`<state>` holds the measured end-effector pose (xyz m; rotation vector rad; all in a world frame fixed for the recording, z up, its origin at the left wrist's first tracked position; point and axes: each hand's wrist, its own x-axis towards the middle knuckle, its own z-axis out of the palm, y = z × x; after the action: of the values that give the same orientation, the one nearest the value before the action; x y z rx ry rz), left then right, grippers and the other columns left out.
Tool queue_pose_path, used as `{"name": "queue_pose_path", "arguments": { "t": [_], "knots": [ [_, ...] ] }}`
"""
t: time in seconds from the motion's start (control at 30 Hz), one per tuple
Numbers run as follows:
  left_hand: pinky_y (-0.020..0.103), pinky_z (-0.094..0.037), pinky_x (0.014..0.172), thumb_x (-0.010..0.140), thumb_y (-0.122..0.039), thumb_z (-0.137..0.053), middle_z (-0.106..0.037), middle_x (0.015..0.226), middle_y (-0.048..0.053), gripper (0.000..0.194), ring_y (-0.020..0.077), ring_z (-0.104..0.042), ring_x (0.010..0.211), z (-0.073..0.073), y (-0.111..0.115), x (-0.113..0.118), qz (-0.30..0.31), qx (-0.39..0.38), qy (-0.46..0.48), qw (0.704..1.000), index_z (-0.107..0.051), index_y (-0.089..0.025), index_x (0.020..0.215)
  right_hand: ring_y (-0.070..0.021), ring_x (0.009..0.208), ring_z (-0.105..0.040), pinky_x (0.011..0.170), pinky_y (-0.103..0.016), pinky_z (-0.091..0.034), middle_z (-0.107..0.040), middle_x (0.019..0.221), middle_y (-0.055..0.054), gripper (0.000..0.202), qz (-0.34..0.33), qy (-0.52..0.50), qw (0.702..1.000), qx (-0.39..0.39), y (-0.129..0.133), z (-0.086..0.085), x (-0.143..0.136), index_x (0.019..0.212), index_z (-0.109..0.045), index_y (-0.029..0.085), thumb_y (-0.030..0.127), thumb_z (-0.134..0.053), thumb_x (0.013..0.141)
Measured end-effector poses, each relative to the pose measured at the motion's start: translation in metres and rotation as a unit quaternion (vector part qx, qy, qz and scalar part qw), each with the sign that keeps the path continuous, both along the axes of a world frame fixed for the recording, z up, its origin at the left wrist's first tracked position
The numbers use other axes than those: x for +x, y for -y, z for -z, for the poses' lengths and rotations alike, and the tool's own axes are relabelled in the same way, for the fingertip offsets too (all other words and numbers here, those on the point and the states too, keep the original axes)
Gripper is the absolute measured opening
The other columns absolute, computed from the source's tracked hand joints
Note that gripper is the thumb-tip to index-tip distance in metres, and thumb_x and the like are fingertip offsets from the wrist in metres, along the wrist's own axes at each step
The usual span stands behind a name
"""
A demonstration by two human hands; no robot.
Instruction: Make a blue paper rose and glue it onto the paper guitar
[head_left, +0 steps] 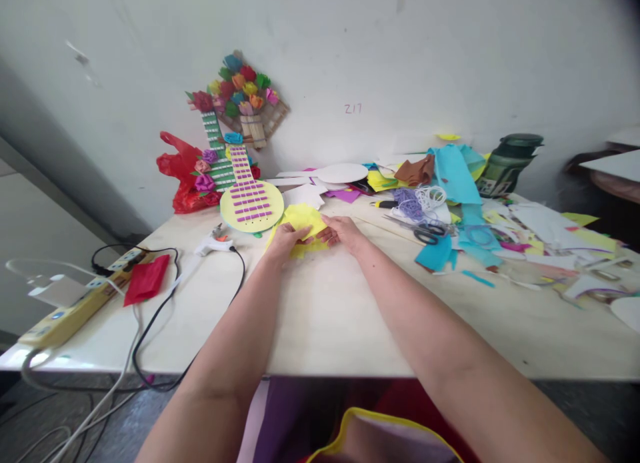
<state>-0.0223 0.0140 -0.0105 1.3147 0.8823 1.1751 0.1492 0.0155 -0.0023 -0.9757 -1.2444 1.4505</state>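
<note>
In the head view, our left hand (285,241) and right hand (344,232) both grip a yellow paper (304,216) at the table (340,316), just beside a toy guitar (250,195). We seem to be shaping it; the next move calls for gentle, even handling.

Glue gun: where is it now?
In the head view, the glue gun lies on the table left of centre, between the red packet and the yellow paper.

Bright, diffuse light, glare on the table (345,330) at lower left, edges stretched, upper-right corner dark
</note>
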Motion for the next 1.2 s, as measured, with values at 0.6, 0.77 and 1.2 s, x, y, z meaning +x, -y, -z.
{"name": "queue_pose_path", "arguments": {
  "t": [0.6,0.77,1.2],
  "knots": [
    [0.024,-0.045,0.054,0.053,-0.027,-0.077,-0.063,0.063,0.004,0.038,0.0123,-0.056,0.054,-0.0026,0.0014,-0.0048,0.033,-0.048,-0.055,0.997,-0.067,-0.009,0.084,-0.0104,0.044,-0.058,0.035,-0.017,-0.038,-0.063,0.056,-0.001,0.024,-0.028,0.038,0.999,0.003,0.0027,0.0005,0.0018,0.072,-0.06,0.013,0.038,-0.063,0.075],
    [0.024,-0.044,0.053,0.056,-0.031,-0.076,-0.063,0.061,0.005,0.032,0.0124,-0.056,0.053,-0.0018,0.0009,-0.0078,0.049,-0.013,-0.079,0.996,-0.067,-0.008,0.077,-0.0119,0.042,-0.058,0.034,-0.018,-0.04,-0.065,0.055,-0.006,0.029,-0.05,0.037,0.998,-0.01,0.0019,0.0002,0.0047,0.078,-0.058,0.011,0.038,-0.05,0.085],
    [0.022,-0.039,0.041,0.054,-0.035,-0.077,-0.065,0.062,0.006,0.038,0.0119,-0.055,0.043,-0.004,0.0007,-0.0086,0.022,-0.028,-0.117,0.993,-0.066,-0.009,0.08,-0.0073,0.034,-0.05,0.031,-0.015,-0.034,-0.062,0.048,-0.002,0.02,-0.043,0.109,0.993,0.003,0.0011,0.0015,0.0053,0.062,-0.052,0.014,0.023,-0.061,0.077]
  ]
}}
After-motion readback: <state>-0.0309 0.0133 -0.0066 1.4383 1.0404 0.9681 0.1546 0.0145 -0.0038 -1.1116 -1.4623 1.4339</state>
